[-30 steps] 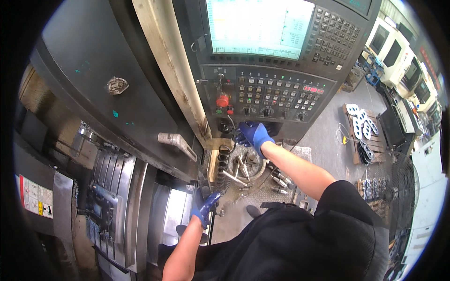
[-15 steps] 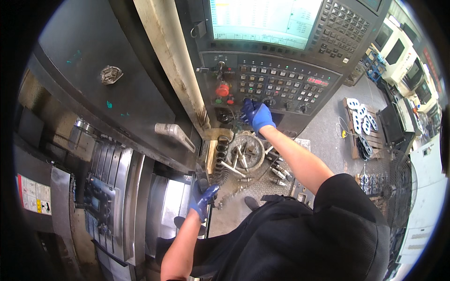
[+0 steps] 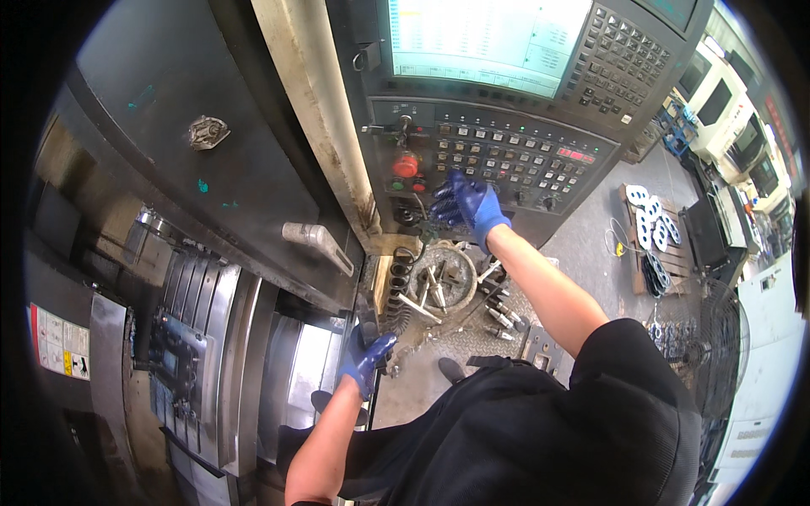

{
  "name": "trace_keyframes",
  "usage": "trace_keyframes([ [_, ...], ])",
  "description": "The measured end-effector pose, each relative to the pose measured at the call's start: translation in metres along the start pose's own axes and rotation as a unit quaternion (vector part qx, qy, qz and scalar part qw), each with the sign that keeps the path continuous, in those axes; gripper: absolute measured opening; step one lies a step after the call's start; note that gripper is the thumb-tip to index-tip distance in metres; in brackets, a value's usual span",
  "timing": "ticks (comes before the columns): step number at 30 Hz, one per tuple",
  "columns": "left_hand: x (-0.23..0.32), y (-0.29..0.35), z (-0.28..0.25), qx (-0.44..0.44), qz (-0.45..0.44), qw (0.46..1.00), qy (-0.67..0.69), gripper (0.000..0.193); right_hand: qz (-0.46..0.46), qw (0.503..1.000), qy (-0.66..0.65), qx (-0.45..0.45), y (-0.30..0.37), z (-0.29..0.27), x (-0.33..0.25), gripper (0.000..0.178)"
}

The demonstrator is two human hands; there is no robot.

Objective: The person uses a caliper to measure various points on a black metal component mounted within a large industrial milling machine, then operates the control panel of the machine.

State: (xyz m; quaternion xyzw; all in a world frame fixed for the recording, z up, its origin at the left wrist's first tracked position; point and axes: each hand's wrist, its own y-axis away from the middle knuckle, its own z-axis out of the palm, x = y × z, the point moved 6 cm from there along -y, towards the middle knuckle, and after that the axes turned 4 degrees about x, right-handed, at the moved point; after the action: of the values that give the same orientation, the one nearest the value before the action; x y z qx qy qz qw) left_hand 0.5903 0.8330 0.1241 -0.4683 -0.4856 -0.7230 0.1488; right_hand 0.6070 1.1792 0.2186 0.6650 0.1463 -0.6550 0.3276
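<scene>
Both my hands wear blue gloves with dark coated fingers. My right hand is over the lower edge of the machine's control panel, its fingers spread and pointing left, apparently holding nothing. Just left of it are a red emergency stop button and a hanging coiled cable. Low on the left, my left hand rests by the edge of the machine's doorway, thumb and fingers apart. Whether it touches the dark edge beside it is hard to see. Above the buttons glows a lit screen.
A dark sliding door with a pale handle stands at left, beside the machine's metal-slatted interior. Below the panel lie a round tray and several tool holders. A pallet with metal plates and a fan stand right.
My right hand has moved slightly right and its fingers have spread, coming off the knob at the panel's lower row. The left hand stays about where it was. The view has shifted a little.
</scene>
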Motion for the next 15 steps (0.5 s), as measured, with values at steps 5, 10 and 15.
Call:
trace_keyframes([
  [5, -0.003, -0.002, -0.001, -0.01, 0.01, 1.0, 0.004, 0.055, -0.019, 0.999, -0.032, 0.028, 0.001, 0.001, -0.025, 0.065],
  [10, -0.003, -0.004, -0.001, -0.01, 0.027, 1.0, 0.001, 0.056, 0.049, 0.997, -0.049, 0.028, -0.003, 0.007, -0.031, 0.06],
  [15, -0.002, -0.007, -0.001, 0.003, 0.021, 1.0, -0.006, 0.066, 0.046, 0.995, -0.084, 0.038, -0.006, 0.005, -0.028, 0.053],
])
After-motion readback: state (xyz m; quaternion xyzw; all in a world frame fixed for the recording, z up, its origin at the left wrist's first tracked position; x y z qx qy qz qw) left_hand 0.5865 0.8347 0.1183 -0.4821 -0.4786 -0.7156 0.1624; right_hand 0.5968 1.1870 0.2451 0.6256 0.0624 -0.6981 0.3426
